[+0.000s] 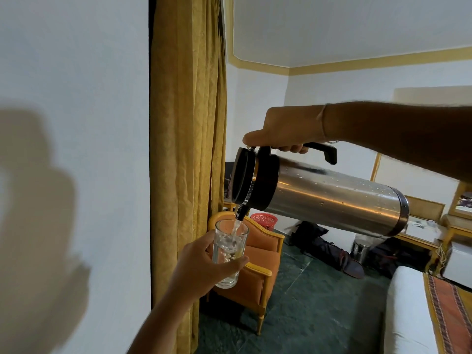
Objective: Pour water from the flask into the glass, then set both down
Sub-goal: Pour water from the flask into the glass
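A steel flask (332, 198) with a black lid and black handle is tipped almost level in mid-air, its spout pointing down to the left. My right hand (278, 131) grips the handle from above. A thin stream of water falls from the spout into a clear glass (229, 246) just below it. My left hand (207, 264) wraps around the lower half of the glass and holds it upright. The glass is partly filled with water.
An orange armchair (258, 274) with a yellow wooden frame stands right behind the glass, on a dark green floor (319, 302). A mustard curtain (186, 123) hangs at the left. A white bed (408, 315) is at the lower right. Dark bags (321, 244) lie by the far wall.
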`<state>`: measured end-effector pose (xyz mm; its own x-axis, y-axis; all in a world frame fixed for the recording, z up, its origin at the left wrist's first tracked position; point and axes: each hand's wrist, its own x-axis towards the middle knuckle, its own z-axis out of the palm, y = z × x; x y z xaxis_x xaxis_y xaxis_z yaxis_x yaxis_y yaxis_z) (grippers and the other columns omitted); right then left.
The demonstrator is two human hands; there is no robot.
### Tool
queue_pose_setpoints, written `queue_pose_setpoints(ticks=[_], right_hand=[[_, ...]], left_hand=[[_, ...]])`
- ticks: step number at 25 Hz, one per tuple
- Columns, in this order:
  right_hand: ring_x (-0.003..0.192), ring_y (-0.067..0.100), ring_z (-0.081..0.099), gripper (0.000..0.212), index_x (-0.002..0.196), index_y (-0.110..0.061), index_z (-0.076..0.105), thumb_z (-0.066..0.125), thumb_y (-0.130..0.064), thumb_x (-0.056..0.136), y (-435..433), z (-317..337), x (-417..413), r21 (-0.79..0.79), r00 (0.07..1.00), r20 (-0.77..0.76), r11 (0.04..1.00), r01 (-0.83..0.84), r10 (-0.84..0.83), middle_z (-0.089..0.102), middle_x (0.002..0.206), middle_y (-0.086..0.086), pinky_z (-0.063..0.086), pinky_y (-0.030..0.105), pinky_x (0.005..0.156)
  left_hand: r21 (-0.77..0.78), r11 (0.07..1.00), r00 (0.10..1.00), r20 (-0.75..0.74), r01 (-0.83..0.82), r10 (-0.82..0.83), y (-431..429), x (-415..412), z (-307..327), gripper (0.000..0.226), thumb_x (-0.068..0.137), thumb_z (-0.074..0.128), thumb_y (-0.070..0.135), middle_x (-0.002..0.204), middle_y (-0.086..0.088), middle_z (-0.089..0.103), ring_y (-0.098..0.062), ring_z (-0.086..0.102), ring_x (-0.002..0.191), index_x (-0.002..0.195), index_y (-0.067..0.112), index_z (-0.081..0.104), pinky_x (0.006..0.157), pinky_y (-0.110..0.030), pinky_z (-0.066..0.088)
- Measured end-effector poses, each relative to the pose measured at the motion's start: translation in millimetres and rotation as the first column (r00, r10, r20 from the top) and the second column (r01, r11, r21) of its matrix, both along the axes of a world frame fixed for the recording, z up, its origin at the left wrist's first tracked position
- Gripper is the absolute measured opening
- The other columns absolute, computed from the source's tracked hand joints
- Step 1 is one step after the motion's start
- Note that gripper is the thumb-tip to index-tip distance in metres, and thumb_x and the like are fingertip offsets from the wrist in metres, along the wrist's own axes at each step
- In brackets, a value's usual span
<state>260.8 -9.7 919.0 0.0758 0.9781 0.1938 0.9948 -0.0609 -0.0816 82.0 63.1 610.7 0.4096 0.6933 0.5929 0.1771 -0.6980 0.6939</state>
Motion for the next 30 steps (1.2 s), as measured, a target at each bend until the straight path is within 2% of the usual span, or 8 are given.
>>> queue_pose_setpoints(ticks=[8, 10, 14, 18, 21, 23, 27, 30], right_hand=[[0.031, 0.013, 0.042, 0.064, 0.052, -0.016, 0.051, 0.059, -0.071, 0.085, -2, -8, 10, 0.006, 0.995, -0.094, 1.0, -0.015, 0.016, 0.047, 0.039, -0.005, 0.044, 0.023, 0.039], [0.032, 0.012, 0.04, 0.062, 0.045, -0.022, 0.053, 0.057, -0.074, 0.077, -7, -11, 18, 0.019, 0.981, -0.191, 0.999, -0.029, 0.032, 0.046, 0.04, -0.005, 0.043, 0.023, 0.04], [0.036, 0.015, 0.034, 0.065, 0.042, -0.024, 0.051, 0.06, -0.072, 0.085, -20, -31, 44, 0.054, 0.861, -0.505, 0.998, -0.036, 0.058, 0.039, 0.043, -0.004, 0.041, 0.021, 0.042], [0.041, 0.015, 0.029, 0.067, 0.045, -0.026, 0.047, 0.06, -0.08, 0.082, -37, -82, 76, 0.02, 0.624, -0.781, 1.0, -0.014, 0.024, 0.034, 0.047, -0.005, 0.035, 0.025, 0.045], [0.039, 0.015, 0.03, 0.074, 0.05, -0.023, 0.038, 0.054, -0.088, 0.08, -52, -149, 98, 0.047, 0.303, -0.953, 0.995, 0.088, 0.018, 0.035, 0.043, -0.004, 0.031, 0.023, 0.046], [0.039, 0.015, 0.034, 0.068, 0.052, -0.022, 0.045, 0.055, -0.083, 0.082, -57, -213, 109, 0.07, 0.102, -0.994, 0.965, 0.254, 0.045, 0.04, 0.044, -0.002, 0.029, 0.024, 0.047], [0.032, 0.01, 0.035, 0.063, 0.041, -0.022, 0.056, 0.049, -0.067, 0.085, -66, -370, 114, -0.042, -0.118, -0.993, 0.89, 0.454, 0.014, 0.044, 0.038, -0.006, 0.029, 0.018, 0.034], [0.034, 0.009, 0.036, 0.056, 0.041, -0.024, 0.052, 0.045, -0.062, 0.081, -79, -499, 109, -0.23, -0.204, -0.969, 0.81, 0.54, -0.139, 0.042, 0.04, -0.006, 0.033, 0.022, 0.04]], left_hand=[[-0.017, 0.999, 0.999, 0.016, -0.032, 0.032, 0, -4, -1, 0.053, 0.061, 0.086, 0.081, 0.094, 0.025, 0.083, -0.003, 0.083, 0.08, 0.097, 0.047, 0.066, 0.071, -0.036, 0.072], [-0.015, 0.997, 0.998, 0.009, -0.07, 0.07, -2, -8, -1, 0.063, 0.06, 0.082, 0.089, 0.09, 0.017, 0.084, -0.006, 0.083, 0.079, 0.098, 0.041, 0.068, 0.069, -0.038, 0.072], [0.034, 0.995, 0.995, -0.014, -0.094, 0.095, -8, -15, 1, 0.065, 0.061, 0.074, 0.098, 0.091, 0.025, 0.083, 0.004, 0.08, 0.081, 0.1, 0.047, 0.068, 0.068, -0.034, 0.072], [0.044, 0.995, 0.995, -0.014, -0.093, 0.094, -12, -18, -1, 0.057, 0.066, 0.075, 0.095, 0.097, 0.04, 0.077, 0.008, 0.077, 0.085, 0.101, 0.05, 0.068, 0.062, -0.02, 0.067], [-0.013, 0.999, 0.998, -0.035, -0.051, 0.051, -12, -18, -16, 0.049, 0.068, 0.078, 0.091, 0.104, 0.058, 0.066, 0.023, 0.068, 0.1, 0.109, 0.073, 0.06, 0.065, 0.002, 0.054], [-0.094, 0.993, 0.994, -0.086, -0.072, 0.064, -10, -19, -43, 0.054, 0.063, 0.078, 0.093, 0.1, 0.065, 0.06, 0.029, 0.064, 0.1, 0.11, 0.075, 0.056, 0.064, 0.005, 0.05], [-0.221, 0.958, 0.967, -0.215, -0.185, 0.137, -7, -22, -133, 0.102, 0.054, 0.059, 0.107, 0.105, 0.035, 0.071, -0.005, 0.076, 0.094, 0.131, 0.04, 0.068, 0.08, -0.018, 0.063], [-0.336, 0.901, 0.917, -0.374, -0.275, 0.14, -8, -26, -224, 0.095, 0.063, 0.073, 0.095, 0.112, 0.016, 0.071, -0.016, 0.073, 0.101, 0.133, 0.031, 0.067, 0.084, -0.028, 0.061]])
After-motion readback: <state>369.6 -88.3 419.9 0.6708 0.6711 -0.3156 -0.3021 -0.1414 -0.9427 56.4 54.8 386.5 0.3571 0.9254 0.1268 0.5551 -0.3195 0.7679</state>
